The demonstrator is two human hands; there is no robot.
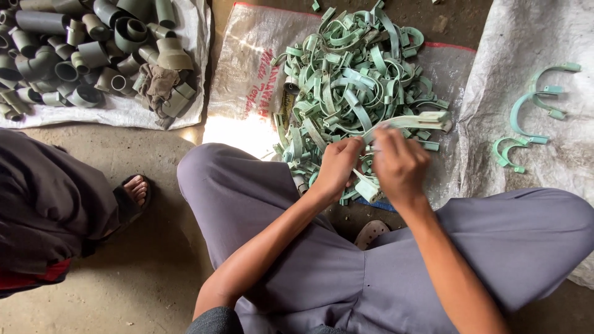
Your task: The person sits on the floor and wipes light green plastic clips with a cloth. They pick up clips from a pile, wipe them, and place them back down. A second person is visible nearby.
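A heap of pale green curved plastic clamps [352, 86] lies on a white woven sack [244, 74] in front of my knees. My left hand [337, 166] and my right hand [399, 162] meet at the near edge of the heap. Both pinch one long pale green clamp strip [411, 120], which curves up and to the right from my fingers. My grey trousers fill the lower part of the view.
Grey pipe fittings [93, 49] are piled on a sack at the top left. Several separate green clamps [532, 108] lie on another sack [526, 37] at the right. Another person's sandalled foot [133, 192] and dark clothing are at the left on the concrete floor.
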